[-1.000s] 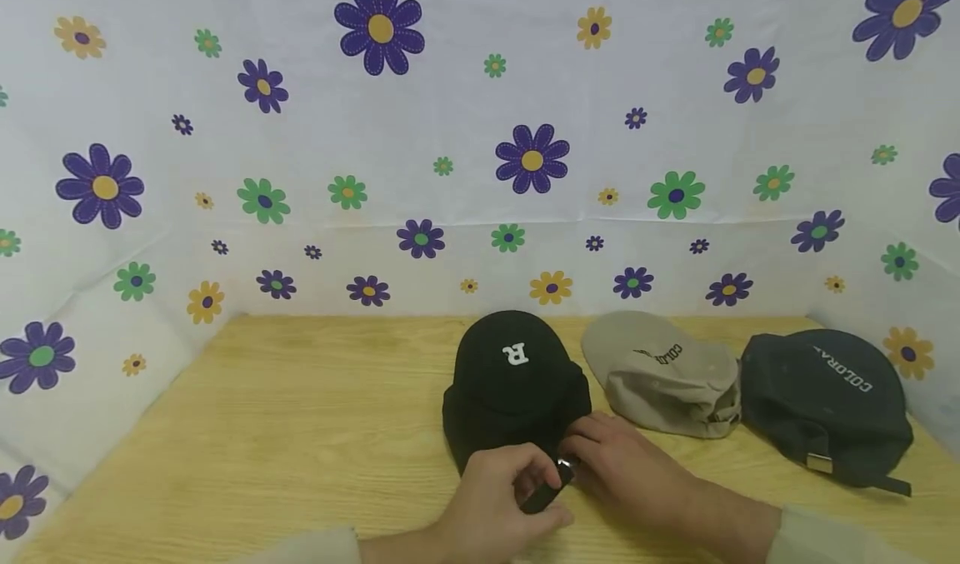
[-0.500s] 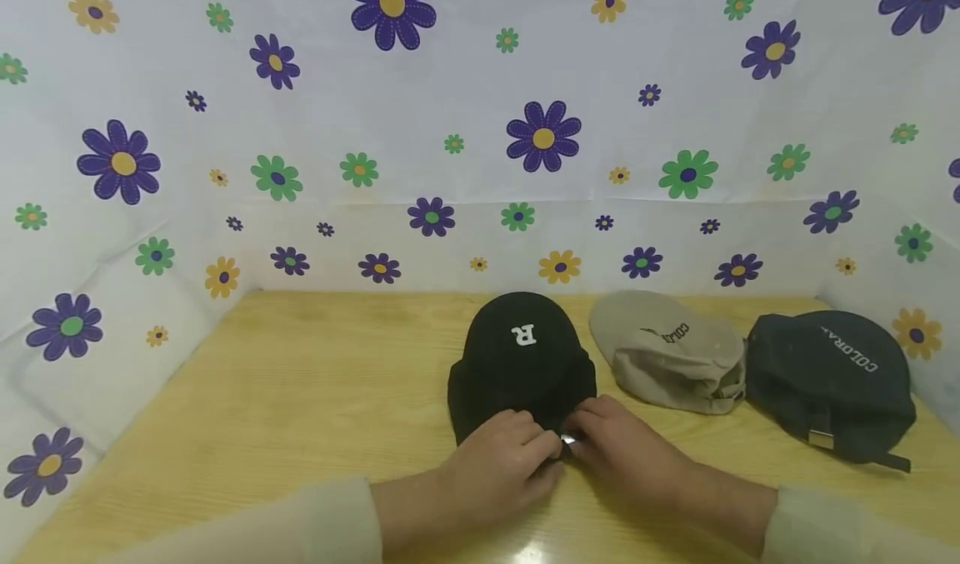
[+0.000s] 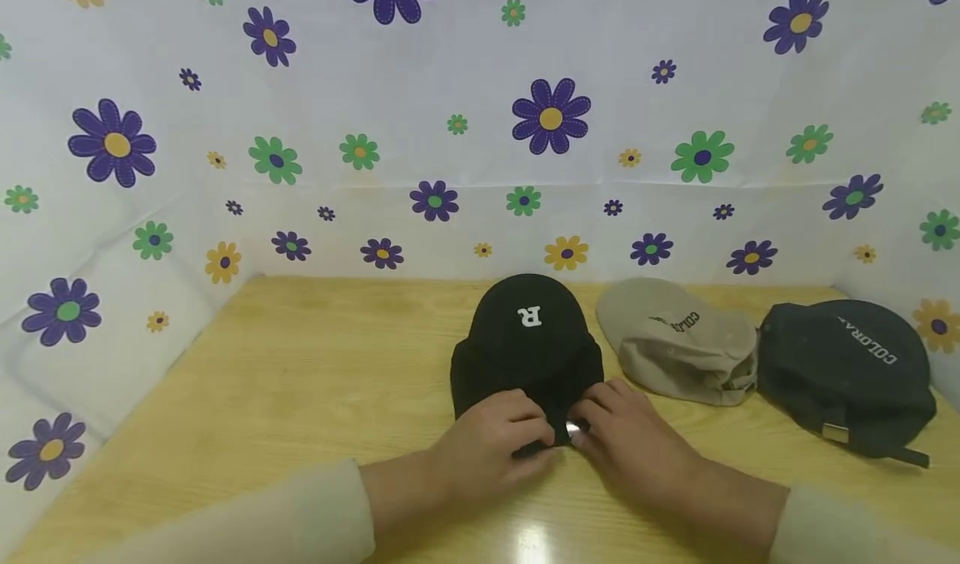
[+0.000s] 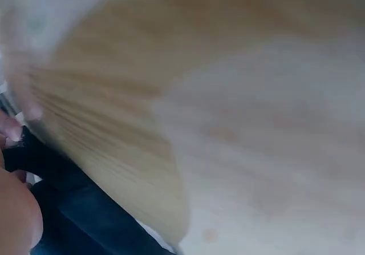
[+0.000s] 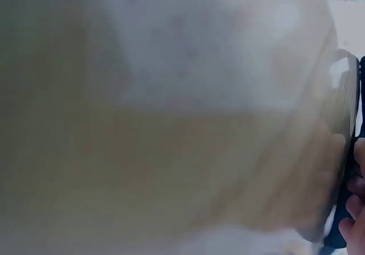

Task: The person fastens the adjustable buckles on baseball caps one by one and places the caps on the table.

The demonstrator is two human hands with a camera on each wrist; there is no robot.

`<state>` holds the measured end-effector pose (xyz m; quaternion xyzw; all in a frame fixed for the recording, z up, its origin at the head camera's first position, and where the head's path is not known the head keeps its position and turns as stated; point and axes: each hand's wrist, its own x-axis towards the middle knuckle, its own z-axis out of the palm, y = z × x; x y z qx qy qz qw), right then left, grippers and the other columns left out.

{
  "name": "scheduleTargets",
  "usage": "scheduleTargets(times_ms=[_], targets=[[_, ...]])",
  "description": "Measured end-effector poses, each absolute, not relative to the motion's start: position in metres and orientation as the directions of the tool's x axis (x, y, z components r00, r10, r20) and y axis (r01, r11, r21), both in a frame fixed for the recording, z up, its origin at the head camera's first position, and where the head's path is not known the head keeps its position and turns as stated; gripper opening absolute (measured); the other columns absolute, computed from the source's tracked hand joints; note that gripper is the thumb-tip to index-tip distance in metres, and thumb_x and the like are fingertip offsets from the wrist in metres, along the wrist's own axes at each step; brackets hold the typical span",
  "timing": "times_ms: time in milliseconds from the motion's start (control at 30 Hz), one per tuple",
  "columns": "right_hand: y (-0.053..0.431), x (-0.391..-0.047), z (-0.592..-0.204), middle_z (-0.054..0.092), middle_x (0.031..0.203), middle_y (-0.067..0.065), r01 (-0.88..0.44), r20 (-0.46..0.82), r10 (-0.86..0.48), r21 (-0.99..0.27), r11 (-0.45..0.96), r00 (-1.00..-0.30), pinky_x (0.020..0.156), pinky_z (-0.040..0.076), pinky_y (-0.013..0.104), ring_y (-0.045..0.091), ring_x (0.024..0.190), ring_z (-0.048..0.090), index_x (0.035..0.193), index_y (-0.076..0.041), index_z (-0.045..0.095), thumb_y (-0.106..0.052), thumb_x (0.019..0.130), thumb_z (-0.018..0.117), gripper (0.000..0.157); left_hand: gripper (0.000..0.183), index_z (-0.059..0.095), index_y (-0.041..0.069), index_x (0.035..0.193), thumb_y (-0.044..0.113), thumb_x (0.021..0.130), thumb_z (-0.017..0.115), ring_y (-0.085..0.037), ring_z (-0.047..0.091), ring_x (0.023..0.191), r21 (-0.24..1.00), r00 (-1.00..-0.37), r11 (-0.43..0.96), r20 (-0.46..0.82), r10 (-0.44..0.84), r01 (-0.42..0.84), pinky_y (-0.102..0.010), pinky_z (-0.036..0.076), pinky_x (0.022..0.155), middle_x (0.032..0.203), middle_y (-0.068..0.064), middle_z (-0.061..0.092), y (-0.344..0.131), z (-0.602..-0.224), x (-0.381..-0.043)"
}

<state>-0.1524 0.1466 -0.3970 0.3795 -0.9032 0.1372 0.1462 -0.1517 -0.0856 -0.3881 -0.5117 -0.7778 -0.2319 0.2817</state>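
A black cap [image 3: 534, 351] with a white letter R lies in the middle of the table, its back opening toward me. My left hand [image 3: 491, 443] pinches the cap's black strap [image 3: 534, 448] between thumb and fingers. On the other side, my right hand [image 3: 641, 443] grips the strap beside a shiny metal buckle [image 3: 574, 427]. The left wrist view has dark cap cloth [image 4: 85, 209] next to part of the hand at the lower left. At the right edge of the right wrist view, curled fingertips [image 5: 355, 206] rest on the dark strap [image 5: 341, 215].
A beige cap [image 3: 675, 347] lies right of the black one, and a dark grey cap [image 3: 847, 372] with a buckled strap lies further right. The wooden table [image 3: 300, 364] meets a flower-patterned cloth [image 3: 465, 64] behind and at both sides.
The strap end that stuck out of my left hand is now drawn in close to the buckle. Both hands sit nearer the cap, and the head view has tilted down slightly.
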Motion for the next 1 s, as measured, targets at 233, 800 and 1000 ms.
scheduleTargets(times_ms=[233,800,1000], targets=[[0.152,-0.159,-0.387,0.057,0.098,-0.002,-0.768,0.384,-0.773,0.21,0.606,-0.505,0.081,0.04,0.034,0.018,0.095,0.05,0.102,-0.015,0.063,-0.022,0.088,0.073,0.018,0.015,0.068,0.015,0.082,0.014,0.078,0.083,-0.005,0.058,0.08,0.148,-0.348,0.338,0.652,0.673,0.93,-0.013,0.048,0.078,0.085,0.007,0.064,-0.089,-0.387,-0.154],[0.157,-0.167,-0.389,0.061,0.096,0.004,-0.798,0.449,-0.793,0.242,0.552,-0.412,0.088,0.048,0.036,0.021,0.093,0.055,0.101,-0.006,0.063,-0.017,0.091,0.069,0.016,0.013,0.071,0.014,0.081,0.016,0.079,0.084,-0.008,0.06,0.083,0.17,-0.414,0.4,0.617,0.669,0.901,-0.017,0.049,0.08,0.084,0.006,0.067,-0.088,-0.388,-0.171],[0.15,-0.164,-0.391,0.059,0.093,0.004,-0.818,0.508,-0.784,0.237,0.524,-0.356,0.083,0.048,0.035,0.021,0.089,0.055,0.099,-0.005,0.061,-0.028,0.11,0.028,0.043,0.01,0.072,0.016,0.08,0.016,0.078,0.083,-0.009,0.058,0.079,-0.094,-0.253,0.397,0.634,0.731,0.913,-0.018,0.048,0.074,0.083,0.007,0.066,-0.089,-0.388,-0.171]])
